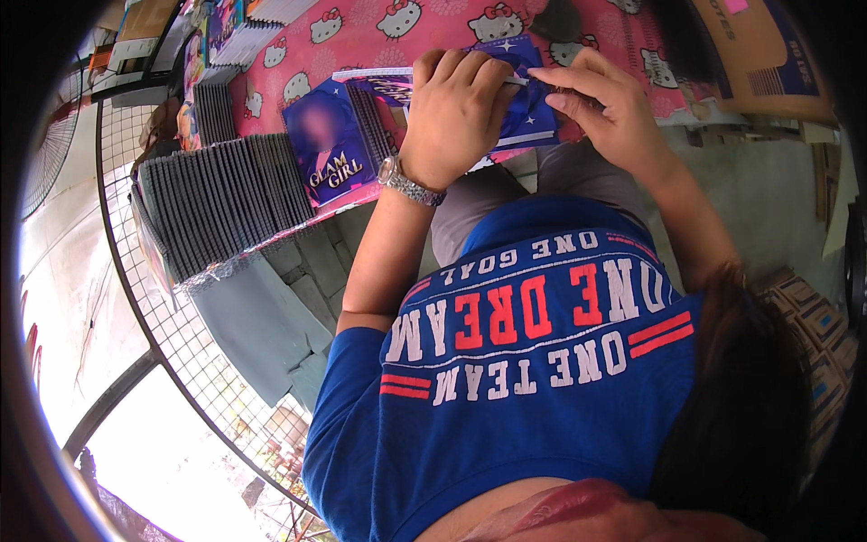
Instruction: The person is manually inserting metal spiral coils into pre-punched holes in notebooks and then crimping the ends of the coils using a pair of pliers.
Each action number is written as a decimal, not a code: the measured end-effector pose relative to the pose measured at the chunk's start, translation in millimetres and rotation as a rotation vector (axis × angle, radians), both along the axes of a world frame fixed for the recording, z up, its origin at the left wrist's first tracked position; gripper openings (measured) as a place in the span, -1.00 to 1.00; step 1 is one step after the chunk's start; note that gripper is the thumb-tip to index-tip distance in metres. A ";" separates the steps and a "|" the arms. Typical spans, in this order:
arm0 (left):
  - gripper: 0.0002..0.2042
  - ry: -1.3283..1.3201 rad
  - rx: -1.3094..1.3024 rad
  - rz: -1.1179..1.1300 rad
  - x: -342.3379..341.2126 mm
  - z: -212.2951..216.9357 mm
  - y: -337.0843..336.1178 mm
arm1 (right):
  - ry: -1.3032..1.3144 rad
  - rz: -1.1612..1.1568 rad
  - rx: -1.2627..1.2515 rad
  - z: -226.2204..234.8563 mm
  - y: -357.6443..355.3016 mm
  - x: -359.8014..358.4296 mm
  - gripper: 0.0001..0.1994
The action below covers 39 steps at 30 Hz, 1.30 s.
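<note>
My left hand (459, 113), with a silver watch on its wrist, is closed over a purple-and-blue notebook (384, 83) tilted up from the table. Its pages' white edge faces up on the left. My right hand (601, 104) is pinched at the notebook's right end, thumb and fingers around a thin dark piece; its kind is too small to make out. Beneath both hands lies another blue notebook (533, 135) with white star marks. A finished-looking notebook (327, 144) with a purple cover and a blurred figure leans to the left, beside dark spiral bindings.
A long row of spiral-bound notebooks (226, 194) stands along the table's left edge. More stacks (215, 113) rise behind it. The pink table cover (361, 54) has cartoon cat prints. A brown carton (768, 54) sits at the far right. Wire mesh (153, 271) borders the left side.
</note>
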State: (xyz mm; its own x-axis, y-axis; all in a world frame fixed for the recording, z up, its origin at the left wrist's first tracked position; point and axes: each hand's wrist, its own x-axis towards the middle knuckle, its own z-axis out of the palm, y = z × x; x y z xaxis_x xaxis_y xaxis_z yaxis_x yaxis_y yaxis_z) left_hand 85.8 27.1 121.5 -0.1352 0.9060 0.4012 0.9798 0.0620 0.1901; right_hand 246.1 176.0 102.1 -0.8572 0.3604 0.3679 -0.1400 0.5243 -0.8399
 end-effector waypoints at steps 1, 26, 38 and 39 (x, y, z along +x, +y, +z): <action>-0.82 0.005 -0.005 0.005 0.6 0.1 -0.3 | -0.048 0.017 -0.050 -0.8 0.8 0.2 -0.71; -0.62 0.031 0.130 -0.076 -8.2 -20.4 -5.2 | -0.046 -0.085 0.239 27.5 -18.3 -10.9 -0.79; -0.47 0.024 0.217 0.456 -1.4 -41.7 -0.9 | -0.012 -0.088 0.180 10.3 -4.7 -15.4 -0.82; -0.46 0.055 0.211 0.404 -5.7 -39.5 -3.2 | -0.044 -0.067 0.131 13.3 -2.8 -14.3 -0.82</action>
